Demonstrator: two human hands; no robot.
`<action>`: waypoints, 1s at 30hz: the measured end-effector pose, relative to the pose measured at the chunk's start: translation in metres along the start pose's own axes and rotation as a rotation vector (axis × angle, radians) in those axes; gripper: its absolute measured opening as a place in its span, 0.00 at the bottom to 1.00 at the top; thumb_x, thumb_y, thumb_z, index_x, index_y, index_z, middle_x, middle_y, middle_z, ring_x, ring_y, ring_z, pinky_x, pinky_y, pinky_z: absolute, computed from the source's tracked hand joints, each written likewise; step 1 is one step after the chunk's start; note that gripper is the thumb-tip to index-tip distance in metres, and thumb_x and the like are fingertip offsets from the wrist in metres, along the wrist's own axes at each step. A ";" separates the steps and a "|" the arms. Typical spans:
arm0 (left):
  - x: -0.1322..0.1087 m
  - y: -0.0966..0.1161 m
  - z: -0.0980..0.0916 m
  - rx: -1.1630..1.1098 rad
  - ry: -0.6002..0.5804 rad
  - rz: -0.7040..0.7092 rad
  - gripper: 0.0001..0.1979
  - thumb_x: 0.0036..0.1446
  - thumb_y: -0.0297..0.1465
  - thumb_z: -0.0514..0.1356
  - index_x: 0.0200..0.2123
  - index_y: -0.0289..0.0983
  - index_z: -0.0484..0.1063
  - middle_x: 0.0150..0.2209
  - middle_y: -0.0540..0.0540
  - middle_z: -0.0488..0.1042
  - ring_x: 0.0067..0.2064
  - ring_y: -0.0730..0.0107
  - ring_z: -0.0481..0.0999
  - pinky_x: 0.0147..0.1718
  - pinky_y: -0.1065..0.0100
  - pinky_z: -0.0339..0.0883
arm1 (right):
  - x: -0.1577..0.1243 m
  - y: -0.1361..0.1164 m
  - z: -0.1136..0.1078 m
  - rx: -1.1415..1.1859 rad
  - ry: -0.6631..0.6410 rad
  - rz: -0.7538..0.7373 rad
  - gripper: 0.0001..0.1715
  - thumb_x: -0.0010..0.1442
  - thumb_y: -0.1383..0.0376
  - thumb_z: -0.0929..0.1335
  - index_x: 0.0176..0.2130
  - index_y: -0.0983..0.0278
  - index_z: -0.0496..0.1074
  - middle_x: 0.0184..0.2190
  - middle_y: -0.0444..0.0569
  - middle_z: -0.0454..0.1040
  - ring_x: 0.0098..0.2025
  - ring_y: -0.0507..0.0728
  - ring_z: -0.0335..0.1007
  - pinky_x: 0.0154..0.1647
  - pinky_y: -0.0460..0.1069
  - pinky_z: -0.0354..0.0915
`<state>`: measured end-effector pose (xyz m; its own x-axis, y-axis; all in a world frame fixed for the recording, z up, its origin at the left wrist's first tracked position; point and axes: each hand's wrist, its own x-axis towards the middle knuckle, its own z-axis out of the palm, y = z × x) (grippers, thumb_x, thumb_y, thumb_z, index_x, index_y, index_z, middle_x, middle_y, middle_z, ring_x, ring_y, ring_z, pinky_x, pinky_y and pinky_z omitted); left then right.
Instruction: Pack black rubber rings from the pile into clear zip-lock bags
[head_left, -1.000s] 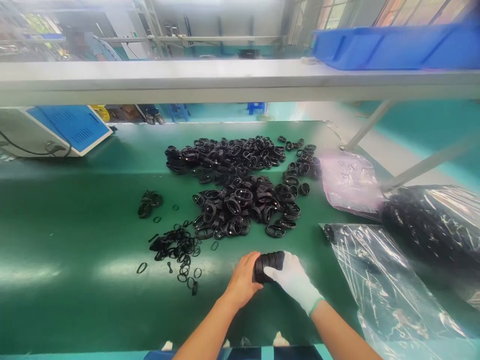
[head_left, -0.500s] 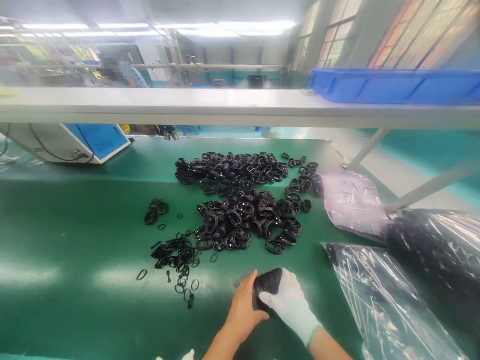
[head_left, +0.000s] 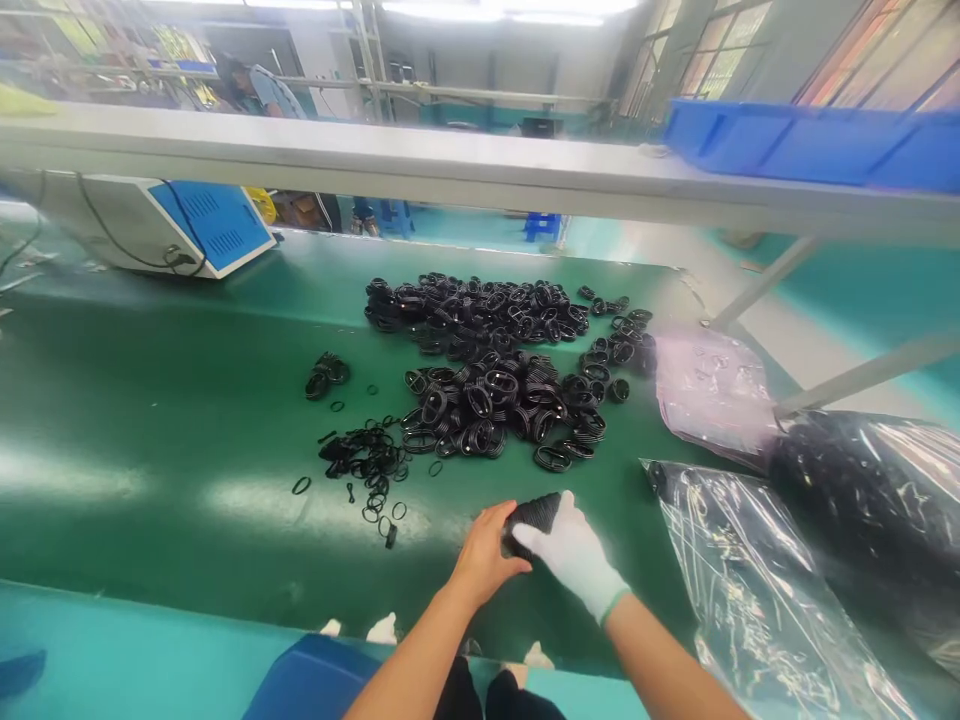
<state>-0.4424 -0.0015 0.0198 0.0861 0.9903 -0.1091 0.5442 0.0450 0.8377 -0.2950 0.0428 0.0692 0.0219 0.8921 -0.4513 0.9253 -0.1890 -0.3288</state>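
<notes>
Between both hands is a stack of coiled black cables (head_left: 536, 513), close above the green table near its front edge. My left hand (head_left: 486, 552), bare, curls round the stack's left side. My right hand (head_left: 574, 550), in a white glove, grips it from the right with the thumb across the front. The palms hide part of the stack. Beyond them lies a big heap of black cable coils (head_left: 480, 395). To the left are a pile of small black rings (head_left: 367, 455) and a few separate coils (head_left: 327, 374).
Clear plastic bags (head_left: 750, 580) lie at the right, one stuffed with black items (head_left: 862, 510), beside a pinkish bag (head_left: 712, 390). A white shelf (head_left: 450, 165) spans overhead, bearing a blue bin (head_left: 810, 145). A blue-and-white box (head_left: 210, 225) stands back left. A person (head_left: 262, 88) is in the background.
The camera view has tilted downward and shifted left, bringing the table's front edge and a blue object below into sight. Both hands keep hold of the cable stack.
</notes>
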 end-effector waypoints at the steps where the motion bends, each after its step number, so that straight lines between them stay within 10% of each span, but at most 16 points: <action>1: 0.000 -0.001 0.000 -0.001 -0.005 -0.004 0.40 0.33 0.28 0.68 0.53 0.42 0.59 0.53 0.46 0.64 0.54 0.61 0.62 0.54 0.56 0.56 | -0.003 -0.004 0.008 -0.014 0.046 0.028 0.54 0.43 0.48 0.66 0.58 0.76 0.46 0.50 0.65 0.62 0.50 0.67 0.60 0.47 0.55 0.56; 14: 0.009 -0.011 0.004 -0.011 -0.075 -0.019 0.35 0.38 0.24 0.61 0.53 0.41 0.57 0.54 0.47 0.62 0.55 0.60 0.60 0.54 0.53 0.53 | -0.003 -0.024 0.036 -0.048 0.210 0.157 0.63 0.37 0.53 0.69 0.60 0.77 0.37 0.55 0.66 0.53 0.56 0.70 0.50 0.55 0.57 0.47; 30: 0.024 -0.015 0.009 0.166 -0.018 0.024 0.29 0.46 0.29 0.54 0.54 0.37 0.55 0.52 0.41 0.63 0.54 0.56 0.62 0.52 0.54 0.56 | 0.009 -0.046 0.024 -0.040 0.289 0.240 0.53 0.35 0.58 0.69 0.57 0.73 0.51 0.43 0.61 0.64 0.45 0.68 0.59 0.47 0.60 0.55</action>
<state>-0.4409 0.0200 -0.0004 0.1144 0.9883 -0.1008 0.6718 -0.0022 0.7407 -0.3459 0.0498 0.0606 0.3406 0.9043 -0.2573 0.8948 -0.3958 -0.2065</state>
